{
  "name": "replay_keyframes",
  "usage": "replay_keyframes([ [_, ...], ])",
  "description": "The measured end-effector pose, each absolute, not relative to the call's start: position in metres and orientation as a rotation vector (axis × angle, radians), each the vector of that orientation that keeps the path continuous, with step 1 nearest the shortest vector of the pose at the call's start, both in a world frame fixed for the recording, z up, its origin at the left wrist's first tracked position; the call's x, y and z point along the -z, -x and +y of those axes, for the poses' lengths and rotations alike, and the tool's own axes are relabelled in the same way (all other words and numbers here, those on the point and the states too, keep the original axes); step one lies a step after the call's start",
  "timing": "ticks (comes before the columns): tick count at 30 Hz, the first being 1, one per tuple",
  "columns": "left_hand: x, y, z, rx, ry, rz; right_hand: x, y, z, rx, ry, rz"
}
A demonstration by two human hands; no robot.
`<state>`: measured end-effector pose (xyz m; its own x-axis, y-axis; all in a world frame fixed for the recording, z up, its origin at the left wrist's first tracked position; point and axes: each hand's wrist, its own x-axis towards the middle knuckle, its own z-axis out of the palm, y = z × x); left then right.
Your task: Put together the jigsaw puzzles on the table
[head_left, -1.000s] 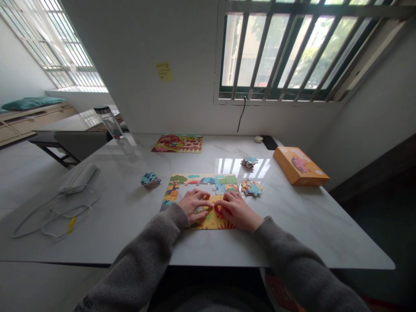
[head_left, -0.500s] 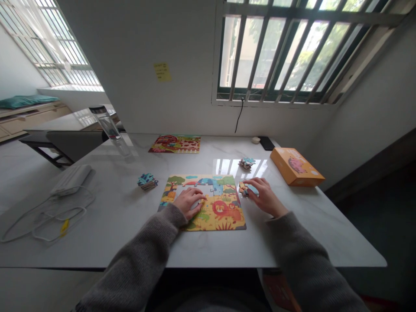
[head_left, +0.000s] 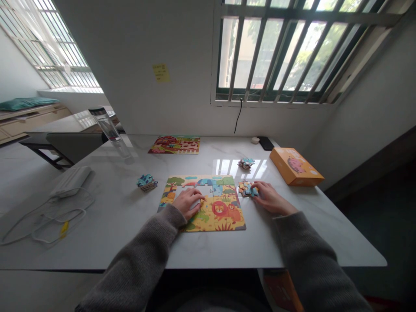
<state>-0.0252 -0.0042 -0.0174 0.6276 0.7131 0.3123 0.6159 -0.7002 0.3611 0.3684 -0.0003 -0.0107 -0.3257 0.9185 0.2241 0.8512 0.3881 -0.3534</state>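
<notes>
A white marble-topped table (head_left: 97,247) stands below a barred window (head_left: 276,52), and a yellow sticky note (head_left: 161,73) is on the wall to the window's left. At the far right of the table lies an orange cardboard box (head_left: 294,167), and at the far edge lies a picture puzzle board (head_left: 173,144). A clear bottle (head_left: 105,125) stands at the far left, nearer the person than a white looped cable (head_left: 61,221) is. In front of the person lies a jigsaw puzzle (head_left: 221,212) showing a lion and other animals, with a gap near its upper left. Two small stacks of pieces (head_left: 147,182) (head_left: 246,163) sit beyond and beside it. The left hand (head_left: 187,203) rests open on the puzzle, fingers slightly spread. The right hand (head_left: 271,198) lies just right of the puzzle, its fingers (head_left: 256,189) curved onto a small heap of loose pieces (head_left: 243,188), though whether they grip one cannot be told. The pieces look like light, stiff card with slick faces, best pinched by their edges and lifted singly.
</notes>
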Motion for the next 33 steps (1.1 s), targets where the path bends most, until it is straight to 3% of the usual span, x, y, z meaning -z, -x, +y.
replay_keyframes([
  [11, 0.017, 0.025, -0.005, -0.71, -2.623, 1.083, 0.008, -0.372, 0.005, -0.22, 1.419, -2.056],
  [21, -0.002, 0.014, -0.01, -0.963, -2.15, 1.189, -0.008, -0.258, -0.026, -0.214, 0.948, -2.142],
  [27, 0.0, 0.013, -0.006, -0.888, -1.941, 1.171, -0.012, -0.22, -0.031, -0.152, 0.947, -2.145],
  [33, 0.003, 0.012, -0.006, -1.051, -1.836, 1.059, -0.006, -0.212, -0.039, -0.14, 0.927, -2.159],
])
